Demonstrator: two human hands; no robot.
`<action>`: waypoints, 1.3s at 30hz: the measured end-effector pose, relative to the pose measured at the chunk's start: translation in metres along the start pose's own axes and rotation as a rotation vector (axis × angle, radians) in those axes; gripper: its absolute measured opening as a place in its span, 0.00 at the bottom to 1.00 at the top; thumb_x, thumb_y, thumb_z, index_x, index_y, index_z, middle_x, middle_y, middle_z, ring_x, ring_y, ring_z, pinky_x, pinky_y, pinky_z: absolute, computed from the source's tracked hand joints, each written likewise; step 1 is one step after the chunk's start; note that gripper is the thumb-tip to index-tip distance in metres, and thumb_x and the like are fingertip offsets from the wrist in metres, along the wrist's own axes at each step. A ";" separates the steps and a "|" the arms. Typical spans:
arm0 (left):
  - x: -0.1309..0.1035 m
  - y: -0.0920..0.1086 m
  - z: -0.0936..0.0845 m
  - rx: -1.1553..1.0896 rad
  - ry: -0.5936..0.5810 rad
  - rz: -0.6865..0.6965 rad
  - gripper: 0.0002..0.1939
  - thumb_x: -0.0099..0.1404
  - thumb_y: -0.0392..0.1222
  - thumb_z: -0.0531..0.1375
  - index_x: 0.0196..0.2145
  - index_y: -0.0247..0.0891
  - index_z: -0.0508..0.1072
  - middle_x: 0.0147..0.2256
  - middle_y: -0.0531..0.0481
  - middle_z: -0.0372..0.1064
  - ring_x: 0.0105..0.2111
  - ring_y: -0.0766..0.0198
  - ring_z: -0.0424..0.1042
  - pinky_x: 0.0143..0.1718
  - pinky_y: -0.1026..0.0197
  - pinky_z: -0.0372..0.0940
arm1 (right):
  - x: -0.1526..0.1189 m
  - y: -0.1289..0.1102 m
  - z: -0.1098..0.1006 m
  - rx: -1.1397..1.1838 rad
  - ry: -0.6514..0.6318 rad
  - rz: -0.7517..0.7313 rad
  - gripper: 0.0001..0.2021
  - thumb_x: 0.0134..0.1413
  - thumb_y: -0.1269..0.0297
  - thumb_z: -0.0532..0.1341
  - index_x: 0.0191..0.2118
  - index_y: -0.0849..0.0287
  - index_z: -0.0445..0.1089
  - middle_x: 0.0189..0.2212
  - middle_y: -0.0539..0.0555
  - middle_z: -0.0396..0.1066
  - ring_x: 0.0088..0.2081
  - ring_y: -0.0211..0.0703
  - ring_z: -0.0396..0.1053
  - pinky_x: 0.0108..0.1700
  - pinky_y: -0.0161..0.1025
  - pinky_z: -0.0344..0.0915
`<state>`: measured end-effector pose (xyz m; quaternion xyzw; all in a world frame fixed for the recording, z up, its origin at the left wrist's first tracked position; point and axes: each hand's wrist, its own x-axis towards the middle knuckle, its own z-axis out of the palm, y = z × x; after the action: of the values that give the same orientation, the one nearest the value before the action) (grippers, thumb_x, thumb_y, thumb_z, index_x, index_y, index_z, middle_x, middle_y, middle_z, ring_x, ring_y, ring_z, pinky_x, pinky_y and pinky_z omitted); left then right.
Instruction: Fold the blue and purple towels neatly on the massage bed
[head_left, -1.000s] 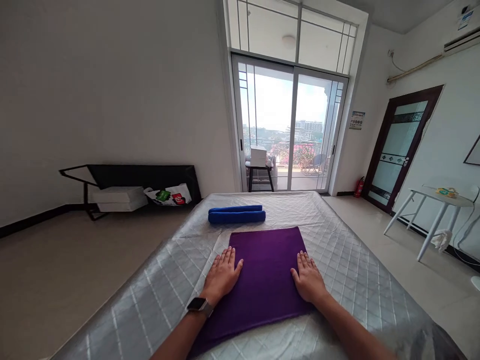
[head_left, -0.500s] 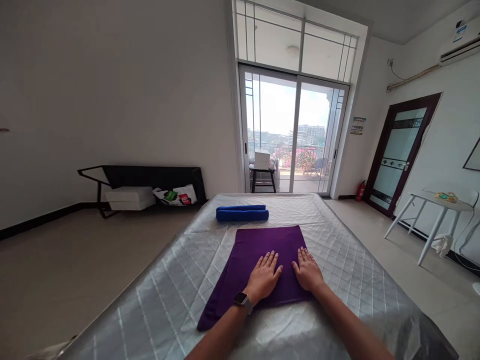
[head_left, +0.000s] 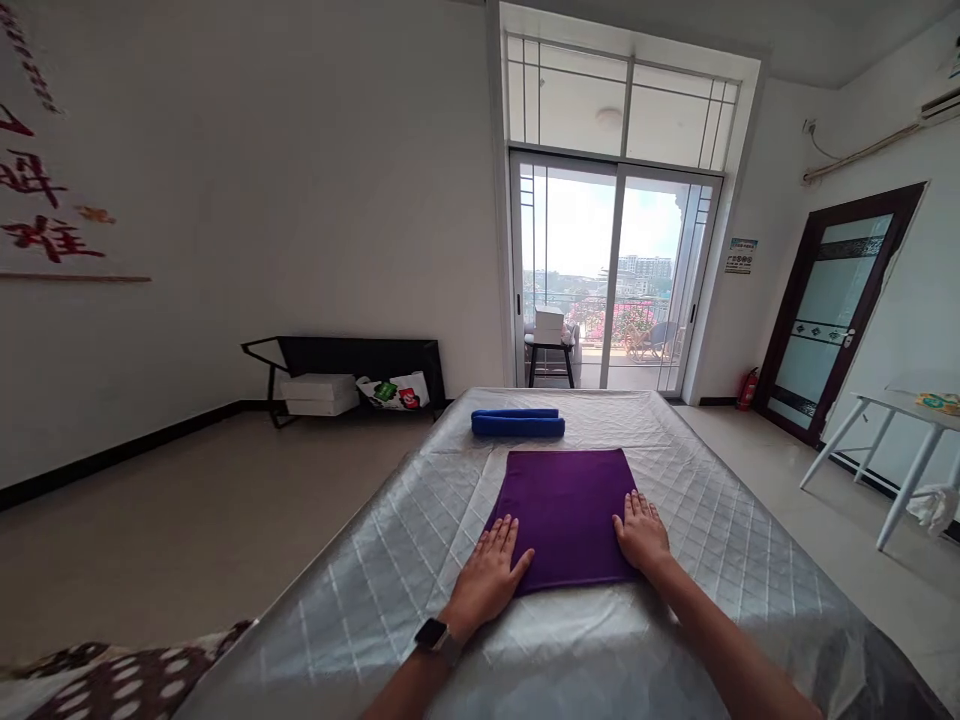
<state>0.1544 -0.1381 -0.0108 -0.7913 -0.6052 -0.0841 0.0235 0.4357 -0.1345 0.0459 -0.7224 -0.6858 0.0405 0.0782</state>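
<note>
A folded purple cloth lies flat on the silver quilted cover, now close to a rectangle. On its left edge rests my left hand, palm down with the fingers out flat and the thumb apart. My right hand lies flat at the cloth's right edge, fingers stretched forward. Neither hand grips anything. Beyond the cloth sits a folded blue cloth, apart from both hands.
Sliding glass doors stand past the far end of the cover. Against the left wall is a black bench with a white box beneath. At right is a white table. Brown dotted fabric shows at lower left.
My left hand has slid left across the purple cloth to its left edge. The flap that stuck out at lower left is now folded in. The view has turned left.
</note>
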 end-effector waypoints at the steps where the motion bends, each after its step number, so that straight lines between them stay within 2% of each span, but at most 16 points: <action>1: 0.000 0.001 0.000 0.004 0.001 -0.001 0.36 0.71 0.56 0.41 0.67 0.28 0.54 0.68 0.38 0.47 0.69 0.51 0.47 0.68 0.48 0.47 | -0.004 0.000 0.001 -0.001 0.000 -0.007 0.32 0.67 0.57 0.42 0.69 0.74 0.48 0.70 0.65 0.44 0.71 0.49 0.40 0.69 0.46 0.38; 7: 0.003 0.001 0.002 0.006 0.011 0.024 0.36 0.71 0.55 0.42 0.67 0.26 0.55 0.68 0.38 0.48 0.69 0.51 0.46 0.68 0.47 0.47 | -0.025 0.005 0.011 0.030 -0.046 -0.082 0.33 0.68 0.55 0.41 0.69 0.74 0.47 0.70 0.63 0.43 0.71 0.48 0.40 0.69 0.42 0.39; 14: 0.005 -0.005 -0.012 -0.007 -0.139 0.015 0.39 0.71 0.58 0.40 0.68 0.25 0.50 0.69 0.37 0.41 0.69 0.50 0.43 0.68 0.47 0.44 | -0.026 0.007 0.013 0.089 -0.055 -0.077 0.35 0.67 0.52 0.40 0.70 0.74 0.44 0.71 0.63 0.39 0.71 0.48 0.37 0.70 0.43 0.37; 17: 0.009 0.004 -0.020 -0.007 -0.157 0.009 0.41 0.71 0.60 0.39 0.67 0.23 0.52 0.68 0.34 0.43 0.69 0.48 0.44 0.68 0.45 0.45 | -0.026 0.006 0.013 0.110 -0.051 -0.074 0.35 0.67 0.52 0.40 0.70 0.74 0.43 0.71 0.62 0.39 0.72 0.48 0.36 0.70 0.43 0.36; 20: 0.017 0.041 -0.025 -0.028 -0.096 0.083 0.41 0.71 0.61 0.37 0.67 0.24 0.54 0.68 0.35 0.46 0.69 0.49 0.45 0.68 0.47 0.46 | -0.027 0.005 0.012 0.114 -0.042 -0.080 0.36 0.67 0.52 0.40 0.70 0.74 0.43 0.71 0.63 0.39 0.71 0.48 0.37 0.70 0.44 0.37; 23: 0.028 0.097 -0.025 -0.084 -0.041 0.246 0.39 0.72 0.60 0.35 0.67 0.29 0.56 0.68 0.39 0.48 0.69 0.52 0.46 0.68 0.49 0.46 | -0.027 0.006 0.013 0.086 -0.039 -0.089 0.35 0.67 0.53 0.41 0.70 0.75 0.44 0.70 0.64 0.40 0.71 0.49 0.38 0.70 0.45 0.38; 25: 0.036 0.130 -0.021 -0.125 -0.033 0.299 0.38 0.73 0.58 0.33 0.67 0.29 0.56 0.68 0.39 0.49 0.69 0.53 0.47 0.68 0.49 0.46 | -0.026 0.008 0.015 0.056 -0.037 -0.104 0.33 0.66 0.57 0.42 0.70 0.75 0.44 0.71 0.63 0.40 0.71 0.49 0.38 0.70 0.45 0.38; 28: 0.044 0.155 -0.012 -0.177 -0.028 0.278 0.38 0.73 0.57 0.32 0.67 0.28 0.56 0.67 0.38 0.50 0.68 0.53 0.48 0.67 0.48 0.47 | -0.025 0.010 0.017 0.025 -0.038 -0.131 0.31 0.66 0.61 0.42 0.70 0.74 0.45 0.71 0.62 0.40 0.71 0.48 0.38 0.70 0.44 0.38; 30: 0.046 0.155 -0.005 -0.188 -0.022 0.284 0.38 0.73 0.57 0.31 0.67 0.29 0.55 0.67 0.39 0.51 0.68 0.54 0.48 0.67 0.48 0.46 | -0.024 0.010 0.017 0.014 -0.039 -0.143 0.32 0.66 0.61 0.42 0.70 0.74 0.45 0.70 0.63 0.41 0.71 0.49 0.38 0.70 0.45 0.39; 33: 0.040 0.135 0.000 -0.184 -0.019 0.294 0.36 0.73 0.57 0.32 0.67 0.34 0.56 0.68 0.42 0.51 0.69 0.55 0.48 0.67 0.48 0.45 | -0.025 0.008 0.013 0.012 -0.024 -0.131 0.33 0.67 0.57 0.41 0.69 0.76 0.45 0.70 0.64 0.42 0.71 0.49 0.38 0.69 0.45 0.39; 39: 0.023 0.060 -0.009 -0.161 -0.076 0.178 0.37 0.72 0.61 0.35 0.68 0.36 0.53 0.69 0.44 0.48 0.69 0.55 0.45 0.68 0.50 0.41 | -0.030 0.002 0.001 0.020 -0.050 -0.086 0.34 0.67 0.53 0.41 0.70 0.75 0.44 0.71 0.63 0.41 0.71 0.46 0.38 0.69 0.42 0.36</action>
<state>0.2169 -0.1335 0.0056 -0.8437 -0.5244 -0.1000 -0.0560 0.4354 -0.1641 0.0429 -0.6901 -0.7176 0.0622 0.0700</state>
